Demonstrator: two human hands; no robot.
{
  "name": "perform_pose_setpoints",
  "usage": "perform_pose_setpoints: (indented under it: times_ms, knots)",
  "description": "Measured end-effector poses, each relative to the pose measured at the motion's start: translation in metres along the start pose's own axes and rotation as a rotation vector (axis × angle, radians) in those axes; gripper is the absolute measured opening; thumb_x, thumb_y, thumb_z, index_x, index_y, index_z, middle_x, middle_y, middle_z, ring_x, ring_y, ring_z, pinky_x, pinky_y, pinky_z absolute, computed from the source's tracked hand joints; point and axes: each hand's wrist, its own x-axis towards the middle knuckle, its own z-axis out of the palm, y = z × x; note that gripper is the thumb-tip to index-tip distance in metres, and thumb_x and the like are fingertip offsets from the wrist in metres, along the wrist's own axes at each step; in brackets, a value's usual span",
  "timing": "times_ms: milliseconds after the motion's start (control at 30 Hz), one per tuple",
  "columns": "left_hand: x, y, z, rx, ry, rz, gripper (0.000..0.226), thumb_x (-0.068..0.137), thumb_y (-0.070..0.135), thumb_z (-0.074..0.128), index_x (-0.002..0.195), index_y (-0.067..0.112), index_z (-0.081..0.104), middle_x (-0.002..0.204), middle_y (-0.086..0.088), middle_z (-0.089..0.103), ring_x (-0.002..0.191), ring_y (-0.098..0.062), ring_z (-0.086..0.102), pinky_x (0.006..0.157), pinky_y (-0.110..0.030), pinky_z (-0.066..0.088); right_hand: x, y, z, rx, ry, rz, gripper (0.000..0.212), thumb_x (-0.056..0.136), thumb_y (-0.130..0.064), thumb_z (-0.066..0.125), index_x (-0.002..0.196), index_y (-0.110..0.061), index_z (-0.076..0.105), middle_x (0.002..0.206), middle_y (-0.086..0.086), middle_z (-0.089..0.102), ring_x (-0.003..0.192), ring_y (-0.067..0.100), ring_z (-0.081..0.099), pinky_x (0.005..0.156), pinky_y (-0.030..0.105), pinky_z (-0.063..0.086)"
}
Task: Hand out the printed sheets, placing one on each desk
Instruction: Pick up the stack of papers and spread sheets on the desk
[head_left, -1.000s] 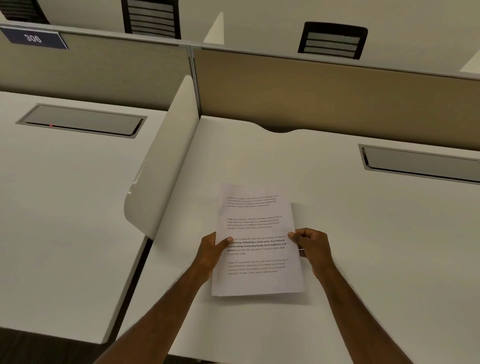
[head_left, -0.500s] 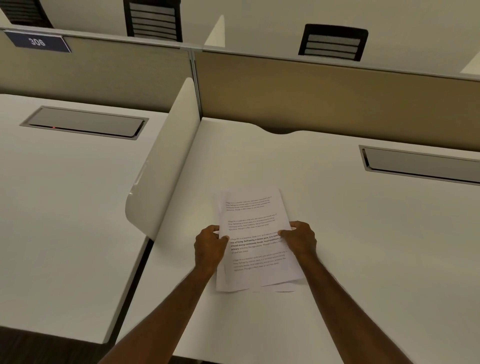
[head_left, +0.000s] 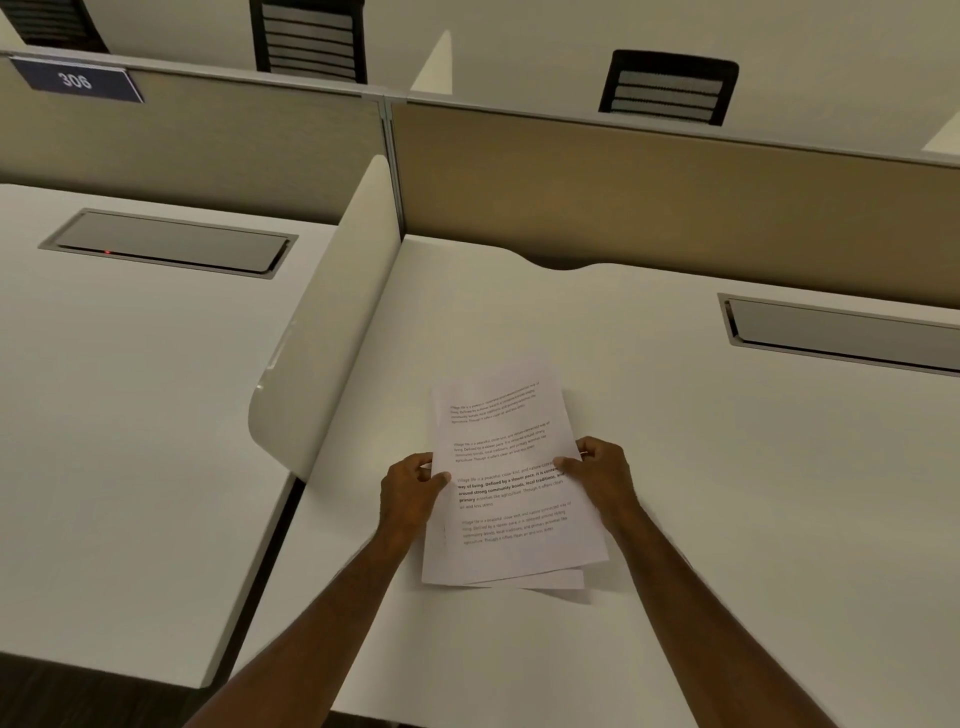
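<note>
Thumbs of the left hand (head_left: 410, 491) and right hand (head_left: 602, 475) pinch the printed sheets (head_left: 511, 483) fanned above the desk (head_left: 727, 519) near its front edge, likely to peel one off.

The top sheet (head_left: 506, 467) now sits skewed off the stack; lower sheets' corners (head_left: 563, 581) peek out beneath. Both thumbs have slid inward; the right hand (head_left: 597, 475) has moved up.
</note>
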Motion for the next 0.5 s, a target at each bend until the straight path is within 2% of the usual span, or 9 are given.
perform_pose_setpoints:
  times_ms: [100, 167, 267, 333, 367, 433, 500]
  knots:
    - [-0.002, -0.005, -0.005, -0.05, 0.036, 0.029, 0.037, 0.089, 0.016, 0.073, 0.124, 0.008, 0.067, 0.115, -0.01, 0.073, 0.08, -0.008, 0.066, 0.068, -0.009, 0.048, -0.008, 0.0, -0.008, 0.085, -0.028, -0.078, 0.01, 0.082, -0.003, 0.078, 0.083, -0.011, 0.071, 0.078, -0.002, 0.078, 0.07, 0.018, 0.075, 0.059, 0.024, 0.058]
    - [-0.004, -0.003, -0.006, -0.113, 0.051, 0.065, 0.041, 0.088, 0.017, 0.074, 0.127, 0.008, 0.064, 0.119, -0.008, 0.071, 0.089, -0.013, 0.067, 0.076, -0.015, 0.053, -0.013, 0.001, -0.015, 0.141, -0.037, -0.087, 0.012, 0.081, -0.002, 0.079, 0.083, -0.012, 0.072, 0.076, -0.001, 0.079, 0.065, 0.014, 0.075, 0.055, 0.02, 0.056]
    - [-0.004, 0.008, -0.01, -0.275, -0.007, 0.031, 0.056, 0.09, 0.022, 0.072, 0.141, 0.011, 0.052, 0.129, -0.001, 0.061, 0.11, -0.022, 0.064, 0.095, -0.039, 0.054, -0.02, 0.001, -0.027, 0.246, -0.04, -0.068, 0.012, 0.08, -0.002, 0.08, 0.089, -0.009, 0.074, 0.086, 0.008, 0.081, 0.071, 0.022, 0.077, 0.065, 0.031, 0.062]
    - [-0.004, 0.016, -0.014, -0.459, -0.173, -0.047, 0.055, 0.097, 0.03, 0.061, 0.147, 0.014, 0.045, 0.139, -0.004, 0.059, 0.121, -0.027, 0.061, 0.104, -0.05, 0.05, -0.025, 0.0, -0.033, 0.301, -0.042, -0.051, 0.014, 0.081, -0.003, 0.08, 0.092, -0.008, 0.074, 0.089, 0.01, 0.08, 0.075, 0.026, 0.077, 0.07, 0.037, 0.063]
    - [-0.005, 0.018, -0.015, -0.585, -0.302, -0.063, 0.049, 0.1, 0.033, 0.052, 0.145, 0.013, 0.046, 0.139, -0.009, 0.06, 0.122, -0.031, 0.062, 0.103, -0.053, 0.05, -0.028, 0.0, -0.035, 0.328, -0.046, -0.044, 0.014, 0.081, -0.004, 0.08, 0.093, -0.008, 0.074, 0.091, 0.012, 0.08, 0.076, 0.027, 0.077, 0.072, 0.039, 0.063]
    - [-0.01, 0.022, -0.018, -0.712, -0.485, -0.04, 0.042, 0.104, 0.033, 0.043, 0.136, 0.01, 0.055, 0.131, -0.014, 0.066, 0.114, -0.034, 0.067, 0.093, -0.049, 0.057, -0.035, 0.0, -0.037, 0.368, -0.055, -0.04, 0.015, 0.082, -0.002, 0.078, 0.096, -0.005, 0.074, 0.096, 0.015, 0.08, 0.079, 0.03, 0.076, 0.077, 0.043, 0.062]
    - [-0.017, 0.026, -0.016, -0.659, -0.479, -0.024, 0.032, 0.104, 0.029, 0.045, 0.126, 0.012, 0.062, 0.123, -0.013, 0.071, 0.105, -0.03, 0.072, 0.082, -0.04, 0.062, -0.044, 0.001, -0.038, 0.395, -0.055, -0.035, 0.019, 0.083, -0.001, 0.077, 0.101, -0.002, 0.073, 0.1, 0.018, 0.078, 0.086, 0.034, 0.076, 0.083, 0.045, 0.061]
